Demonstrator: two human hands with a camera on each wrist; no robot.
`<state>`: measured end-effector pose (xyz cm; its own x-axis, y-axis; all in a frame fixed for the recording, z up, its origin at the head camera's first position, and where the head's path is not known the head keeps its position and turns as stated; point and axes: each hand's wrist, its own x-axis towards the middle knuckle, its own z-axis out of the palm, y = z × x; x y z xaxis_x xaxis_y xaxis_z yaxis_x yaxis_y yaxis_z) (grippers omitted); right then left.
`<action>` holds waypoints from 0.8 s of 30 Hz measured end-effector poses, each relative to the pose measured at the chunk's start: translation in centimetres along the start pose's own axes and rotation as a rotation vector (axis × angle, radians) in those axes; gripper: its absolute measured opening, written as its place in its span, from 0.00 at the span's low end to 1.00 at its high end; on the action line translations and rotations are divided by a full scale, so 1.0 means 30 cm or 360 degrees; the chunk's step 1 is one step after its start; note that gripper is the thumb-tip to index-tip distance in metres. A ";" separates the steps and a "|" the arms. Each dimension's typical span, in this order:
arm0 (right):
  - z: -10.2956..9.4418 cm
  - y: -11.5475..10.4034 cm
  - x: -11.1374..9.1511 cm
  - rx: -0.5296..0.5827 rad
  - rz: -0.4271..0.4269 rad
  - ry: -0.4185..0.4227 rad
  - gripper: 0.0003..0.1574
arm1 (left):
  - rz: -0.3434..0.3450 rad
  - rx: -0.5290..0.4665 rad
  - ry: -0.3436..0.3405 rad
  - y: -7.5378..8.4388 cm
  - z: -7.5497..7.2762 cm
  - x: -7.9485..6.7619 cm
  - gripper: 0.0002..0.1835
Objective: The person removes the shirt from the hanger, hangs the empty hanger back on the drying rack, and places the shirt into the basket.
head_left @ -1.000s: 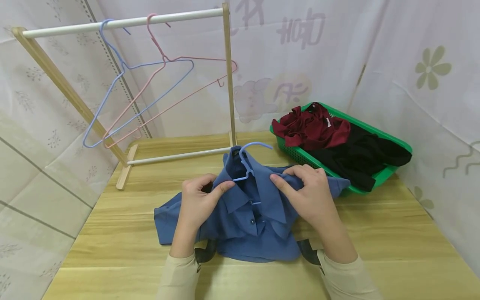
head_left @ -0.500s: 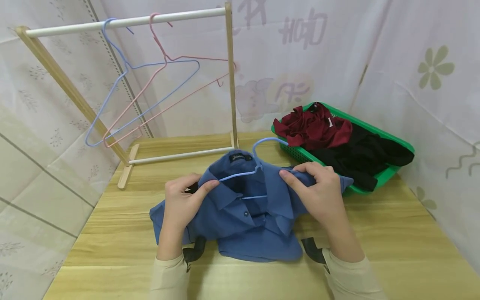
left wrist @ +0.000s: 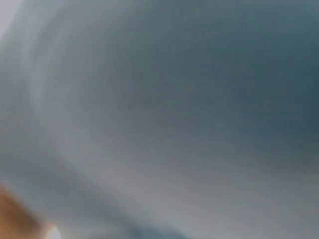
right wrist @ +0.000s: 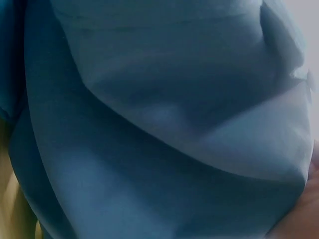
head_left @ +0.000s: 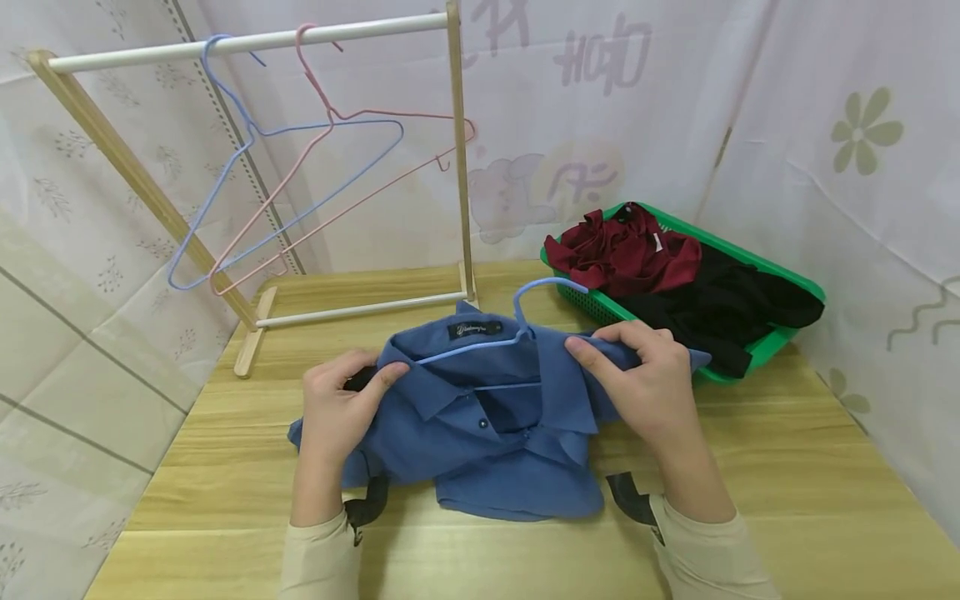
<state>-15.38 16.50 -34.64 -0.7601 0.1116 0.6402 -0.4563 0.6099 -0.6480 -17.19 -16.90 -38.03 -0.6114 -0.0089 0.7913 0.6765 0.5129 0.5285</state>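
Observation:
A blue collared shirt (head_left: 450, 442) lies bunched over the front of the table, its collar spread wide and a black neck label showing. Inside its neck sits a light-blue hanger (head_left: 480, 343), the hook standing up out of the opening and leaning right. My left hand (head_left: 341, 408) pinches the shirt's left shoulder by the collar, thumb on top. At the opposite shoulder my right hand (head_left: 645, 383) pinches the cloth the same way. Blue fabric (right wrist: 149, 124) fills the right wrist view; the left wrist view is a blur of shirt cloth. The hanger's ends are hidden under the shirt.
A small rack (head_left: 247, 50) with wooden posts stands at the back left, carrying a blue hanger (head_left: 330, 200) and a pink hanger (head_left: 390, 114). Right of it, a green basket (head_left: 780, 354) holds a dark red garment (head_left: 622, 258) and a black garment (head_left: 720, 308).
My left hand has moved left with its side of the collar, so the neck opening is wider and the label shows. The hanger's hook has shifted right; my right hand has moved slightly right.

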 end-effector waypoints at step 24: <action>0.017 -0.040 -0.004 0.0001 0.0023 0.0126 0.13 | -0.0125 0.0759 -0.0026 0.142 0.134 -0.006 0.27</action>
<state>-14.96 15.37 -34.15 -0.7277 0.1821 0.6613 -0.4458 0.6071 -0.6578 -15.85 -11.25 -37.15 -0.6621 -0.0518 0.7476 0.3666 0.8477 0.3835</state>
